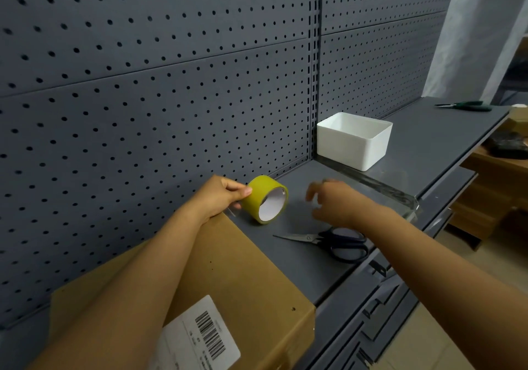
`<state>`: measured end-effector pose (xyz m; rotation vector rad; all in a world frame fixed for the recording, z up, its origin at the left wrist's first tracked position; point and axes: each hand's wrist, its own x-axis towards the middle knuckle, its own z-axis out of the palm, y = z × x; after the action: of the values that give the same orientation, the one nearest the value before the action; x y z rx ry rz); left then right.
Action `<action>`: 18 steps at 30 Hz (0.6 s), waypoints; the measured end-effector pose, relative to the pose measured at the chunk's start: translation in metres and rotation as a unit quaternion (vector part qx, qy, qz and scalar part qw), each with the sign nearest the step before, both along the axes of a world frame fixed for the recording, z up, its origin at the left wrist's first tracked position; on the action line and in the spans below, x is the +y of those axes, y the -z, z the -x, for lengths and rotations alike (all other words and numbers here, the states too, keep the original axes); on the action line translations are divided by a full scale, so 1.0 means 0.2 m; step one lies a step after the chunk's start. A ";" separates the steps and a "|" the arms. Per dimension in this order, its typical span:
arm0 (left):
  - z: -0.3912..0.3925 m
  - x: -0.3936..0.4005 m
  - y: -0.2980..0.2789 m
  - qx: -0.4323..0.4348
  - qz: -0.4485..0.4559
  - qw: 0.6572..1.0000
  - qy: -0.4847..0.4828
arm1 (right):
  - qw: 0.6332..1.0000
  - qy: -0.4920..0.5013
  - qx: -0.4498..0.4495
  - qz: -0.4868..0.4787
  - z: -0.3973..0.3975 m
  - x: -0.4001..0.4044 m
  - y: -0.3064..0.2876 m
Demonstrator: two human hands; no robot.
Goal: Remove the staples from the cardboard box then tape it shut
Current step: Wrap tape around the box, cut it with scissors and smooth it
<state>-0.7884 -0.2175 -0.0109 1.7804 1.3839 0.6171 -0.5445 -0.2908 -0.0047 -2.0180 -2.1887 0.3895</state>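
Head view: we see our left hand (218, 198) pinching the yellow-green tape roll (267, 199) by its outer rim, thumb on top, fingers under. Roll stands on edge on the grey shelf (428, 141), white core facing right and toward us, a short clear tail of tape hanging off its left side under the fingers. Our right hand (335, 202) hovers just right of the roll, fingers loosely curled, motion-blurred, holding nothing we can make out. Scissors (331, 241) lie flat on the shelf just near of the right hand, blades pointing left, dark handles partly under the wrist. Cardboard box (243, 284) sits at near left under our left forearm, flaps down, barcode label (200, 338) on top; its far corner is close to the tape roll. White bin (354, 141) stands farther right against the pegboard (143, 84). Green-handled pliers (468, 106) lie at far right on the shelf.
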 end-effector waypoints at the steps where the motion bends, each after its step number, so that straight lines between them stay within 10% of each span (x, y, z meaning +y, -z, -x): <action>1: 0.00 -0.01 -0.01 -0.001 -0.005 1.000 0.006 | 0.997 -0.010 0.053 -0.060 0.04 0.03 -0.01; 10: -0.01 -0.03 -0.02 0.017 -0.030 0.999 -0.007 | 0.984 -0.167 0.053 -0.044 0.26 0.32 -0.06; 18: -0.02 -0.12 -0.08 0.087 -0.309 0.927 -0.194 | 0.979 -0.201 0.021 -0.034 0.15 0.33 -0.04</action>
<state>-0.7848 -0.2424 0.0055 2.0873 1.8263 1.2408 -0.5747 -0.2254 0.0032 -1.5113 -2.5413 0.3884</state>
